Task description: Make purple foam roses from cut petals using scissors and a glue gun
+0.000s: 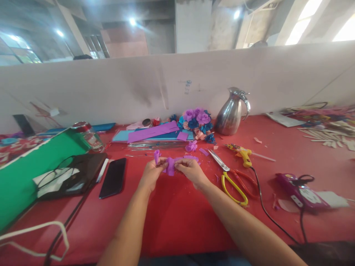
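Between my two hands is a piece of purple crepe paper, stretched just above the red tabletop. My left hand pinches its left side, and a rolled purple paper bud sticks up from the same fingers. On the other side my right hand grips the paper between thumb and fingertips. More purple paper shows behind the right fingers. Just beyond lies a loose purple paper flower. Behind it sits a bunch of purple, blue and pink paper flowers.
Scissors and a yellow glue gun with a cord lie right of my hands. A steel jug stands behind. Purple strips and wires lie at the back. Leftward are a phone, a glass jar and a green box.
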### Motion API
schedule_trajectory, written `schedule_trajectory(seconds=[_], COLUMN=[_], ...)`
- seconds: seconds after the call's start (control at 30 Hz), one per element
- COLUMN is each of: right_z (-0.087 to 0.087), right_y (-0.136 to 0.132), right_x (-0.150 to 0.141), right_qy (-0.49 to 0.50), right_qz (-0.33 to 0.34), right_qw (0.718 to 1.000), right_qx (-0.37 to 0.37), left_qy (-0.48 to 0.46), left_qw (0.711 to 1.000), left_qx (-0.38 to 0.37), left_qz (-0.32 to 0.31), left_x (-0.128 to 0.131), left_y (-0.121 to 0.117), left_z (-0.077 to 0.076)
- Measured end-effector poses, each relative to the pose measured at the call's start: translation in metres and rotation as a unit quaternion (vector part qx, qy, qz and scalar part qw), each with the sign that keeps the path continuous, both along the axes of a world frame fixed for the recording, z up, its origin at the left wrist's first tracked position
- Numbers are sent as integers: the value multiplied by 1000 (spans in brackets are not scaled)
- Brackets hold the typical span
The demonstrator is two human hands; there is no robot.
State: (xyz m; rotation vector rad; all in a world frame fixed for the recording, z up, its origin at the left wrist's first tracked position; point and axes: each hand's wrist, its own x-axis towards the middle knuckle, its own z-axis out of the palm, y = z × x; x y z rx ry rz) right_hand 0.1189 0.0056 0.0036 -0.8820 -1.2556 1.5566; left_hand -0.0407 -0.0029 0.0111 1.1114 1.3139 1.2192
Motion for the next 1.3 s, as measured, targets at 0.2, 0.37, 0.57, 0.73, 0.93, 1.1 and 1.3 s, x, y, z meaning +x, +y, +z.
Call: schedule_trajectory(seconds=[0.2, 0.37, 0.57, 0.73, 0.93, 1.1, 1.3], right_z=[-1, -1, -3, -3, 0, 0, 1], right_y=[1, 1, 2, 2, 1, 0, 1], right_x=[1, 1, 1, 0, 0, 1, 2], right_qy=[-14, -24, -37, -24, -24, -34, -36], right_qz=[-16, -26, -37, -30, -24, -25, -28], right_qw=[1000, 999, 998, 999, 999, 999, 999], right_qx=[9, 15, 19, 1, -3, 2, 0], left_qy=[-1, -11, -14, -24, -31, -37, -43], left_qw=[1000, 1000, 1000, 1000, 999, 999, 999], left_qx=[-3, 3, 12, 10, 6, 5, 9], left_qz=[-4, 17, 9, 18, 6, 14, 7], left_x=[2, 3, 4, 2, 2, 3, 3], left_y=[-1, -1, -2, -1, -1, -1, -2], left_z=[3, 3, 2, 2, 2, 3, 5])
